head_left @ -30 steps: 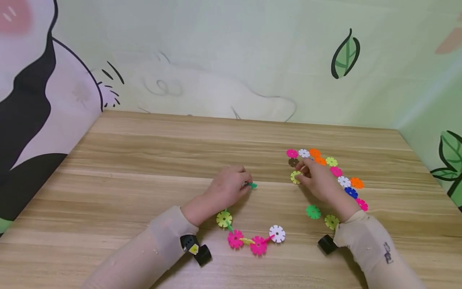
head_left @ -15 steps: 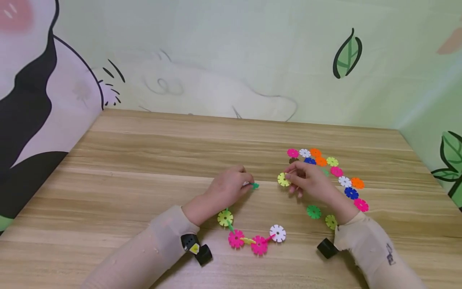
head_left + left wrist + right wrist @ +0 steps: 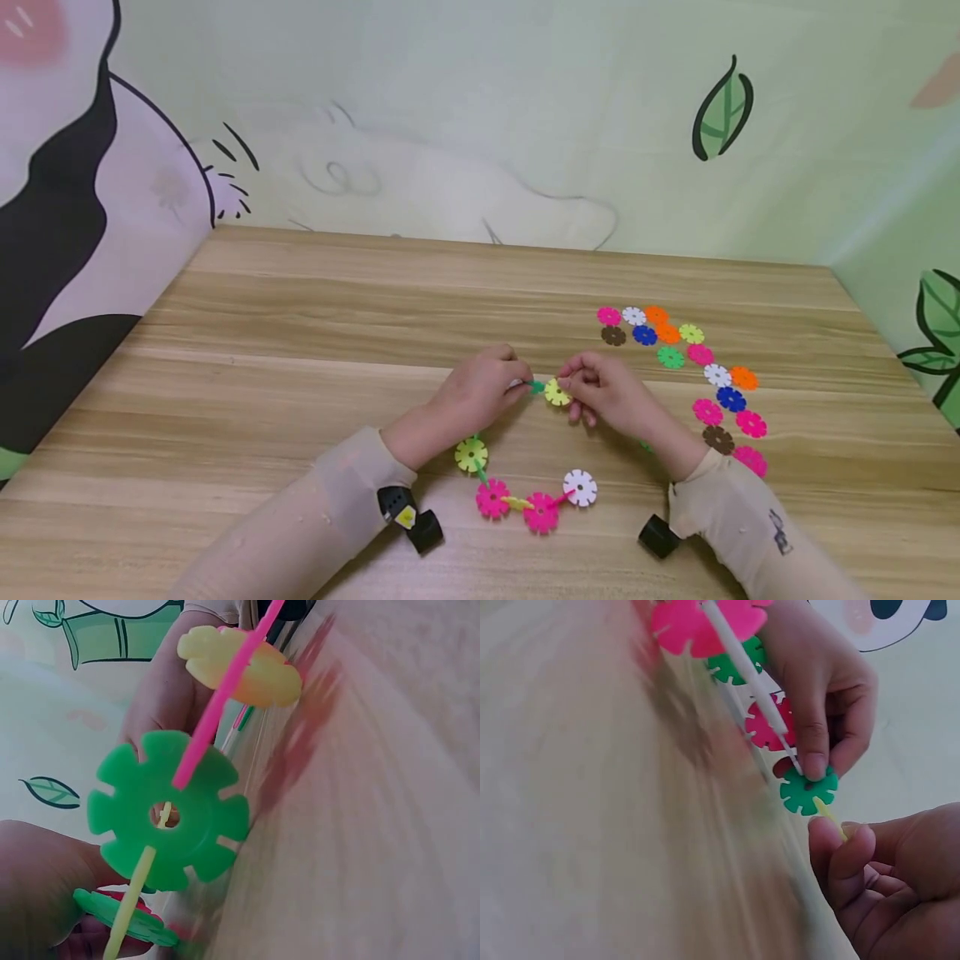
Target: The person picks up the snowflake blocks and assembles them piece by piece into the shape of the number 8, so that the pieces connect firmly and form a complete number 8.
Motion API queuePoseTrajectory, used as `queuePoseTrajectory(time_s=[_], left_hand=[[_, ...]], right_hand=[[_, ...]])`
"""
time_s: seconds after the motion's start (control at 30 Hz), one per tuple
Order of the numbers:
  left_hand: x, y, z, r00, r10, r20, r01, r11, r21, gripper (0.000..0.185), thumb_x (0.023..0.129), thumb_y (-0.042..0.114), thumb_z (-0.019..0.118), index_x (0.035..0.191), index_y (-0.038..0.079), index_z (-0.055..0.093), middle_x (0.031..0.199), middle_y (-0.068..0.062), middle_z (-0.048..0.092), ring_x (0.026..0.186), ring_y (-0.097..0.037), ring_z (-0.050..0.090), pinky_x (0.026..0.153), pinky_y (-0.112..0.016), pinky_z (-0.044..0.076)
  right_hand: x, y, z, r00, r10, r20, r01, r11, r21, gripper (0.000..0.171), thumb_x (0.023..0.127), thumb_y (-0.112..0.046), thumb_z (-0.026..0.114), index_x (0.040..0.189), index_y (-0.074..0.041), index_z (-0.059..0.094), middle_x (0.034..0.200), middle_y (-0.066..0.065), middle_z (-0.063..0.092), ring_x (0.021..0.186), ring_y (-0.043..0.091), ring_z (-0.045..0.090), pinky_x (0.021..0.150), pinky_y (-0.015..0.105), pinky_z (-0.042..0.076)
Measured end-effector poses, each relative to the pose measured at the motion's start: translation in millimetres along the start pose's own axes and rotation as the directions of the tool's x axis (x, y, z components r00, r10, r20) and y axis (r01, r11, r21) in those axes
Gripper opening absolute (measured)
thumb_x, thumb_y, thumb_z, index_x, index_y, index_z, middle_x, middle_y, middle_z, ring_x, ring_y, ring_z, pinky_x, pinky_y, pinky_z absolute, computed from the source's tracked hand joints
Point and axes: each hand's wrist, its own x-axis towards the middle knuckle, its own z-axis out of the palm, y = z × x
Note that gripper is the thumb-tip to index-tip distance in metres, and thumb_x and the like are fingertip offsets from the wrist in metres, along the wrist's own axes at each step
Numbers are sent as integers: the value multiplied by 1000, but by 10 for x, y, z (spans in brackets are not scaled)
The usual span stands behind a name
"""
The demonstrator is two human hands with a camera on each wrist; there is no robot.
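Table: I see a wooden table (image 3: 315,333) under both hands, its far edge against a wall with cartoon drawings.
Loose pile: a scatter of loose discs (image 3: 693,367) in pink, white, orange, blue, brown and green lies to my right, well apart from the hands.
Chain: a chain of joined discs (image 3: 525,496) curves near me, from a yellow one through two pink ones to a white one.
Left hand: my left hand (image 3: 476,396) has its fingers curled, pinching a small green disc (image 3: 536,386) at the chain's far end, just above the table.
Right hand: my right hand (image 3: 607,396) pinches a yellow disc (image 3: 557,392) between thumb and fingertips.
Meeting point: from the right wrist view, the yellow disc's edge sits at the green disc (image 3: 808,791); I cannot tell whether they are slotted together.
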Motion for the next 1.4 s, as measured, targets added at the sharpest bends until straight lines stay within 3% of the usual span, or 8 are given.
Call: queuePoseTrajectory(time_s=[0.27, 0.6, 0.97, 1.17, 1.4], left_hand=[[-11, 6, 6, 1000, -5, -7, 5, 1000, -16, 12, 91, 16, 66, 97, 11, 74, 92, -4, 67, 79, -14, 61, 69, -24, 51], [-7, 19, 20, 1000, 11, 0, -11, 1000, -24, 12, 90, 16, 66, 97, 10, 74, 91, -4, 67, 77, -13, 61, 68, -22, 51], [-29, 19, 35, 997, 71, -41, -74, 993, -87, 13, 90, 16, 66, 97, 10, 75, 95, -5, 68, 84, -15, 66, 74, -24, 55], [-40, 52, 34, 993, 84, -78, -91, 991, -95, 12, 90, 13, 66, 96, 8, 74, 95, -5, 69, 85, -16, 68, 76, -24, 55], [-54, 57, 53, 986, 105, -128, -115, 991, -70, 10, 89, 11, 66, 94, 7, 74, 90, -3, 69, 82, -15, 68, 75, -23, 55]], right_hand=[[-4, 9, 32, 1000, -13, -25, 14, 1000, 27, 19, 96, -3, 52, 109, 10, 54, 69, 10, 60, 52, 10, 52, 47, 21, 46], [-8, 41, -28, 998, -55, 15, 56, 998, -30, 16, 96, -3, 53, 107, 7, 60, 70, 8, 60, 53, 8, 51, 47, 18, 43], [9, 63, -26, 999, -48, 9, 48, 998, 28, 16, 96, -3, 54, 107, 7, 57, 75, 6, 62, 55, 9, 53, 48, 18, 44], [-5, 54, 39, 997, -67, -40, 69, 996, 59, 16, 95, -5, 55, 104, 8, 57, 72, 6, 61, 53, 8, 53, 49, 21, 47], [-6, 69, 132, 995, -47, -91, 64, 978, 199, 18, 95, -4, 55, 104, 12, 56, 72, 0, 62, 53, 7, 55, 50, 21, 49]])
